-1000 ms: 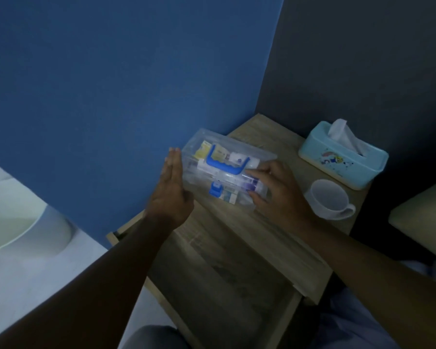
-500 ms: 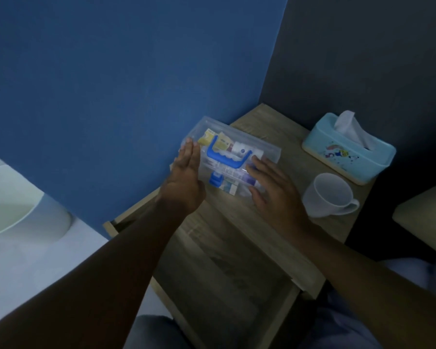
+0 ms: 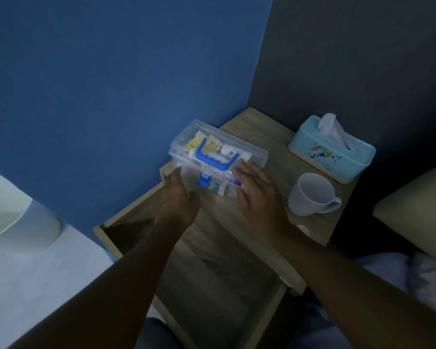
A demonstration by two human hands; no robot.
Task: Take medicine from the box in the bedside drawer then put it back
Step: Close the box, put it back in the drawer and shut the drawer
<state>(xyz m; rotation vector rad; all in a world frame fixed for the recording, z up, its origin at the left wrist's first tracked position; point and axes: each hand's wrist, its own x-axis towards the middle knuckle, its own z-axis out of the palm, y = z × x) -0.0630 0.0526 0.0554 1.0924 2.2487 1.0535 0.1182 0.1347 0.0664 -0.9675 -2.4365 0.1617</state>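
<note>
The clear plastic medicine box (image 3: pixel 252 153) with a blue handle and a blue latch stands on the wooden bedside table (image 3: pixel 259 129), at its left edge by the blue wall. Packets and a tube show through the closed lid. My left hand (image 3: pixel 178 197) is at the box's left end, fingers straight, fingertips just touching it. My right hand (image 3: pixel 258 191) lies flat with spread fingers against the box's right front. Neither hand is closed around the box. Below the hands the drawer (image 3: pixel 269 311) is pulled out, with nothing visible inside.
A white mug (image 3: pixel 310 195) stands just right of my right hand. A light blue tissue box (image 3: pixel 337 157) sits behind it by the dark wall. A white bed surface (image 3: pixel 23 273) is at left, a beige cushion (image 3: pixel 418 217) at right.
The box has gone from being held above the table's front to resting further back on the top. Both hands have flattened, and the left has drawn back slightly.
</note>
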